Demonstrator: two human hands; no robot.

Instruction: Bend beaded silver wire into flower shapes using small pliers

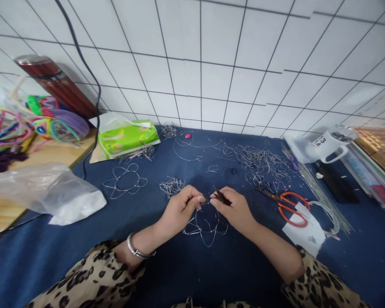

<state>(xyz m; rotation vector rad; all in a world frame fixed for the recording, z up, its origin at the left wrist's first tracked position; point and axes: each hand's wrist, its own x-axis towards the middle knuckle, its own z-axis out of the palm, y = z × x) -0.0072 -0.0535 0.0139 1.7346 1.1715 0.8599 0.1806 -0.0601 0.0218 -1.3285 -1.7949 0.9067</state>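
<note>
A flower-shaped wire frame point(208, 231) with small pink beads hangs below my fingers, over the dark blue cloth. My left hand point(182, 207) is closed in a pinch at its upper edge, with the fingertips on the wire. Close beside it, my right hand point(235, 209) has its fingers closed round a slim dark tool point(223, 196), whose exact kind is hard to make out; its fingertips are also near the wire. Another beaded wire flower point(127, 181) lies flat on the cloth to the left. A small heap of short wire pieces point(172, 186) sits just beyond my left hand.
Tangled wire point(263, 160) and orange-handled scissors point(291, 209) lie on the right, near straight wires point(321, 196) and a white mug point(329, 145). To the left are a green tissue pack point(128, 139), a plastic bag point(48, 188) and a red flask point(56, 85). A tiled wall point(211, 64) stands behind.
</note>
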